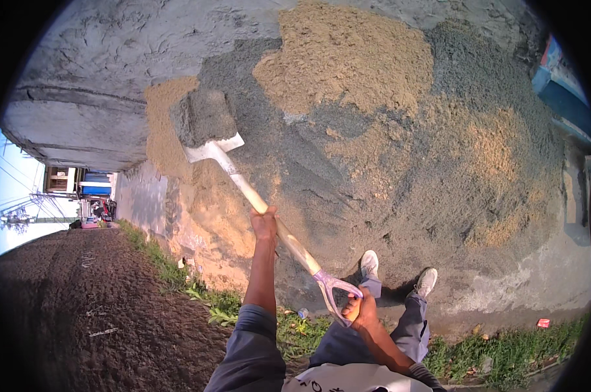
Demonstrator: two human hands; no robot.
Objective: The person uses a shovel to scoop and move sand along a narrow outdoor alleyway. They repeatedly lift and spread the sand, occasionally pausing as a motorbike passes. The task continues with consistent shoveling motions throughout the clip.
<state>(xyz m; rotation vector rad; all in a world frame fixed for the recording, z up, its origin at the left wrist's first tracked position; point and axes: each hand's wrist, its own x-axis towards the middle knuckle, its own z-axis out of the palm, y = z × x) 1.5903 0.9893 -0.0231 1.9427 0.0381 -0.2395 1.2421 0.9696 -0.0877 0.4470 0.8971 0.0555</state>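
A long wooden-handled shovel runs slantwise from near my body up to the left. Partway along its shaft my left hand is closed around the wood. My right hand grips the D-shaped end handle, which has worn purple paint. A load of grey, damp-looking sand or mortar mix sits on the metal blade, held over the left part of the pile. That pile of tan and grey sand spreads across the ground ahead of me and up toward the wall.
A rough grey wall stands along the far side. My shoes are at the pile's near edge. Behind them runs a strip of grass with bits of litter. A dark rough road lies at left, and a blue object stands at far right.
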